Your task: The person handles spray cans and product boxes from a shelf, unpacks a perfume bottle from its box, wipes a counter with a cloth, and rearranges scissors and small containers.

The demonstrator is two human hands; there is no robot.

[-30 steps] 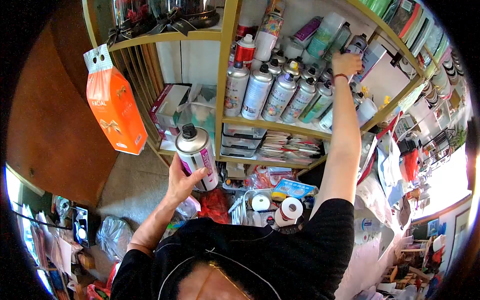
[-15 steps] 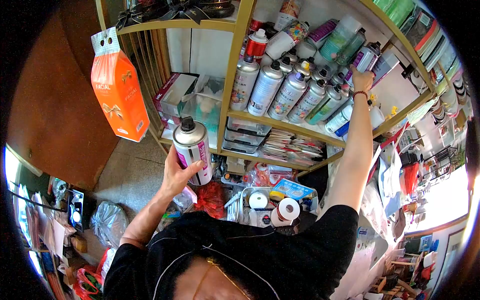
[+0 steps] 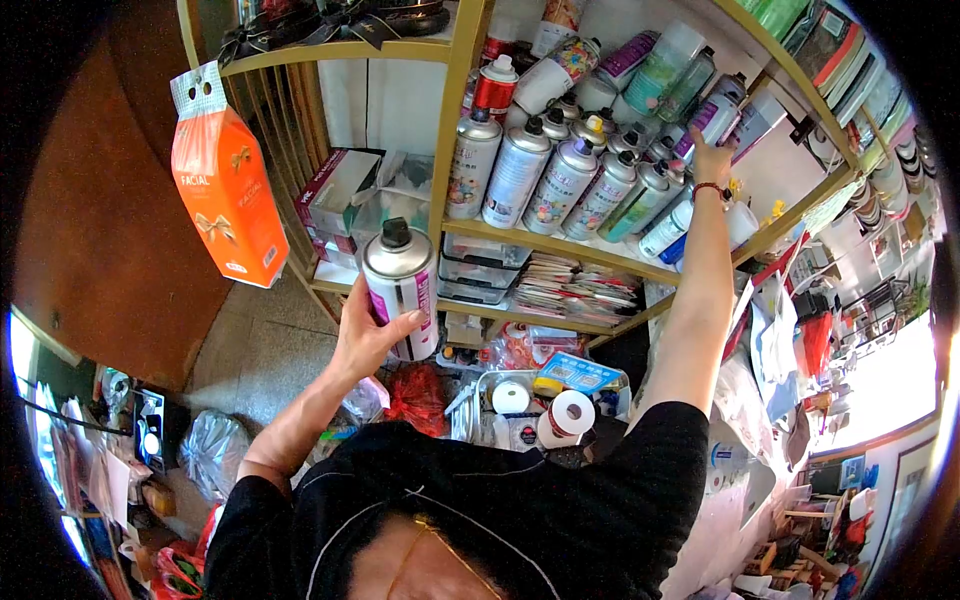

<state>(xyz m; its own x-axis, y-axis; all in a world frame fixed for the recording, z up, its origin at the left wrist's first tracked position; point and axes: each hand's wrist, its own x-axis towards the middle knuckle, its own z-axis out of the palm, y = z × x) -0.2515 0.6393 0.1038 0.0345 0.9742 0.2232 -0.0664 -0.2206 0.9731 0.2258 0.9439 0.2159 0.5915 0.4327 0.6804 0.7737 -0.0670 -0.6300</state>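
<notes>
My left hand [image 3: 365, 330] is wrapped round a white and purple spray can [image 3: 405, 300] with a black nozzle, held upright in front of the shelf unit. My right hand [image 3: 712, 158] reaches into the upper compartment and grips a second purple and white spray can [image 3: 716, 115], which leans to the right; part of it is hidden by my fingers. Beside that hand stand several more spray cans [image 3: 518, 178] in rows, with others lying on top, among them a can with a colourful print [image 3: 570, 68].
A gold-edged shelf [image 3: 560, 245] frames the cans. An orange tissue pack [image 3: 230, 190] hangs at the left. Below are drawers [image 3: 478, 270], stacked paper packets [image 3: 570, 287], a paper roll [image 3: 567, 418] and a red plastic bag [image 3: 415, 398]. A grey bag [image 3: 217, 455] lies on the floor.
My left hand and its spray can have moved slightly right and up in view. The shelf has shifted a little left as the view turned. My right hand still grips its can.
</notes>
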